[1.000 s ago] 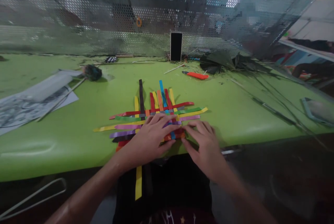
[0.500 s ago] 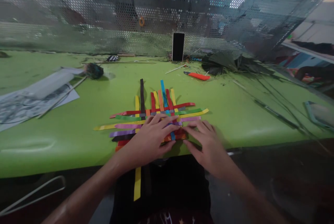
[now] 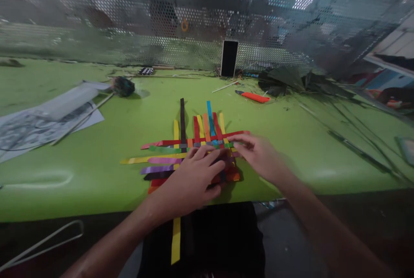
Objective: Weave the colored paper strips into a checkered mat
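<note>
**Right hand (image 3: 260, 156) up at the far right of the bright weave (image 3: 197, 140)!**

Closest in, black clothing (image 3: 226, 239) melts into gloom, and a yellow strip (image 3: 175, 241) dangles in front of it, past the edge of the green table (image 3: 106, 187). Up on top, near that edge, lies the weave, and across it the left hand (image 3: 194, 177), fingers loosely bent and slightly apart. It blankets the middle, so the crossings underneath can't be read. It has barely budged, though those fingers are more curled than a moment ago.

And look at the right! Half a second back it was down at the near right edge, by the orange strip; now it's beside the red end, and the green and yellow ends that poked out there are masked by it. Thumb and forefinger sit close together, but whether they pinch a strip, I can't tell.

Out right, a pale-edged object (image 3: 406, 150) is sliced by the frame, more than before; the whole scene has slid rightward. Printed paper (image 3: 22, 129) on the left is cut off too. Beyond: a red-handled knife (image 3: 255, 97), a dark ball (image 3: 123, 86) whose make is unclear, shadowy leaves (image 3: 284, 80), a phone (image 3: 229, 58) standing upright, and blurred mesh (image 3: 200, 14) behind.
</note>
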`<action>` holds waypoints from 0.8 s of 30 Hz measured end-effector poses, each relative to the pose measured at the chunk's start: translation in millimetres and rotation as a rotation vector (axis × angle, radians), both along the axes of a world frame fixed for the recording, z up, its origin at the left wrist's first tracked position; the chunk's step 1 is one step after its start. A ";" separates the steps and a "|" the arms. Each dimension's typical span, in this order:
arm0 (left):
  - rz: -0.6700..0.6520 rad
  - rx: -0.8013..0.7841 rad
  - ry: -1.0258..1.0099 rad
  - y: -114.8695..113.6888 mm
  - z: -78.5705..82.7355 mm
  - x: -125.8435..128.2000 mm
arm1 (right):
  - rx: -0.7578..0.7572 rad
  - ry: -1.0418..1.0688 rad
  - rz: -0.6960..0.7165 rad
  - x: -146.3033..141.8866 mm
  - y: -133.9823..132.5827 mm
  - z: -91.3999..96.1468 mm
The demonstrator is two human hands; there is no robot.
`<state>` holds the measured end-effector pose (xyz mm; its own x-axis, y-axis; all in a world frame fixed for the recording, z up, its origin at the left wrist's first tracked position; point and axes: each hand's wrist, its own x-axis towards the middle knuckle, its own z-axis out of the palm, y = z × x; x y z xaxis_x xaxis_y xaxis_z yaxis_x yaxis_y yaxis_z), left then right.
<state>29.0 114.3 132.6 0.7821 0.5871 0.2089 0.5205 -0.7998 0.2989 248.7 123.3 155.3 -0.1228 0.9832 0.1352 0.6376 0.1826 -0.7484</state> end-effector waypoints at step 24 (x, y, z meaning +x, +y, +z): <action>-0.039 0.047 -0.018 0.8 -1.8 -0.1 | -0.064 -0.066 0.134 -4.7 -8.0 10.5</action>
<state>28.9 115.1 130.8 0.8000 0.5454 0.2499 0.4833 -0.8327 0.2701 243.9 115.3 165.8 -0.2600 0.9637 0.0602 0.6593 0.2227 -0.7182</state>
